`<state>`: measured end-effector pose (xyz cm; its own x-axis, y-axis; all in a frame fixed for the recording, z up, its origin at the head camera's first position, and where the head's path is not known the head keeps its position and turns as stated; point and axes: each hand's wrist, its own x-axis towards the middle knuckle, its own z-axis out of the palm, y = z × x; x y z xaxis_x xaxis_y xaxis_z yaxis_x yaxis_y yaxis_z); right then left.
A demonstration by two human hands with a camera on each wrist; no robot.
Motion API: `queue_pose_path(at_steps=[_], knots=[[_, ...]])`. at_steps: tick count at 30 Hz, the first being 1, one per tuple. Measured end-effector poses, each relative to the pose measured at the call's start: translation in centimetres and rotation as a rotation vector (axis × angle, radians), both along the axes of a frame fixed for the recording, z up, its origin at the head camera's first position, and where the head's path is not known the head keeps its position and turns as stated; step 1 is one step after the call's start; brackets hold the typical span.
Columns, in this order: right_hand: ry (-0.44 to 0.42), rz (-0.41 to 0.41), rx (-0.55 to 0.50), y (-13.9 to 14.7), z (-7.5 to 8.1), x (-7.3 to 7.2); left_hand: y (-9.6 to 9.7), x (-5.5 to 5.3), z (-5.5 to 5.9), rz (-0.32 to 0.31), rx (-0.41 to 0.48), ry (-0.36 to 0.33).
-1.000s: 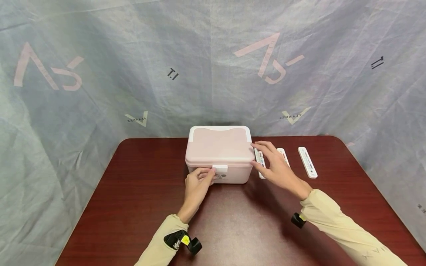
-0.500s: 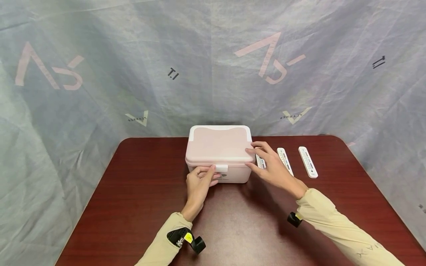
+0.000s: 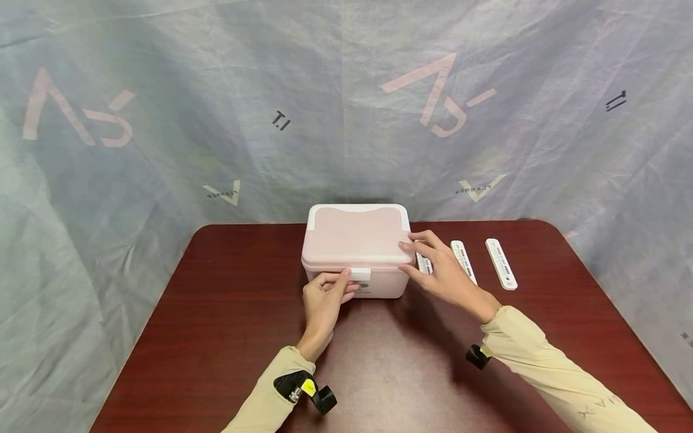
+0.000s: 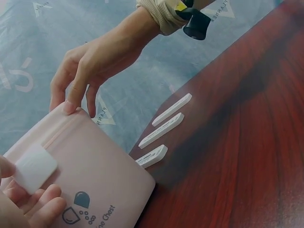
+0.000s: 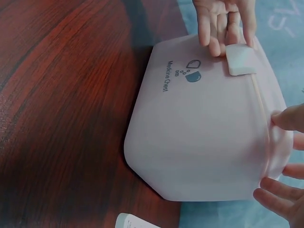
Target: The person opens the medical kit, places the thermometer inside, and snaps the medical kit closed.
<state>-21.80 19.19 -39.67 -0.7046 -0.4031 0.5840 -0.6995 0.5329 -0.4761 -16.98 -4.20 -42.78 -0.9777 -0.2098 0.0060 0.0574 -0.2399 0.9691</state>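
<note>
A pale pink medicine box point(image 3: 357, 237) stands at the back middle with its lid down; the right wrist view shows "Medicine Chest" printed on its front point(image 5: 190, 118). At the front seam, my left hand point(image 3: 322, 304) pinches the left end of the white latch point(image 4: 35, 168), thumb above and fingers underneath. My right hand point(image 3: 446, 270) holds the lid's right front corner, with the thumb point(image 4: 70, 107) on the front edge and the fingers spread over the top and side. Part of the latch is covered by the left hand.
Several slim white printed strips lie to the right of the box: one point(image 3: 425, 264) is partly behind the right hand, another point(image 3: 463, 263) beside it, a third point(image 3: 500, 263) farther right. A grey cloth point(image 3: 346, 120) hangs behind the dark red table point(image 3: 233, 300).
My right hand has moved slightly left, onto the lid's corner. My left hand has shifted a little to the right along the latch. The box stays where it was.
</note>
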Motion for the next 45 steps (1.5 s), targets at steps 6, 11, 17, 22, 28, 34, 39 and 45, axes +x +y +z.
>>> queue_pose_path(at_steps=[6, 11, 17, 22, 28, 34, 39, 45], knots=[[0.015, 0.004, 0.020, 0.12, 0.06, -0.04, 0.03, -0.05, -0.09, -0.009, 0.006, -0.021], [0.008, 0.010, 0.026, -0.07, -0.09, 0.04, -0.27, 0.18, -0.18, -0.025, 0.035, -0.034], [0.026, 0.007, 0.021, -0.13, -0.17, 0.12, -0.37, 0.42, 0.58, -0.048, 0.037, -0.038], [0.030, 0.002, 0.019, -0.10, -0.06, 0.16, -0.26, 0.25, 0.39, -0.041, 0.050, -0.042], [0.013, 0.004, 0.009, -0.15, -0.04, 0.14, 0.03, 0.16, -0.13, -0.002, 0.067, -0.048], [0.016, 0.002, 0.006, -0.21, 0.01, 0.12, 0.29, 0.08, -0.13, 0.033, 0.075, -0.035], [0.032, 0.003, -0.002, -0.19, 0.02, 0.13, 0.35, 0.02, -0.22, 0.032, 0.085, -0.029], [0.027, 0.003, 0.004, -0.14, -0.07, 0.04, 0.30, 0.01, -0.23, 0.027, 0.099, -0.035]])
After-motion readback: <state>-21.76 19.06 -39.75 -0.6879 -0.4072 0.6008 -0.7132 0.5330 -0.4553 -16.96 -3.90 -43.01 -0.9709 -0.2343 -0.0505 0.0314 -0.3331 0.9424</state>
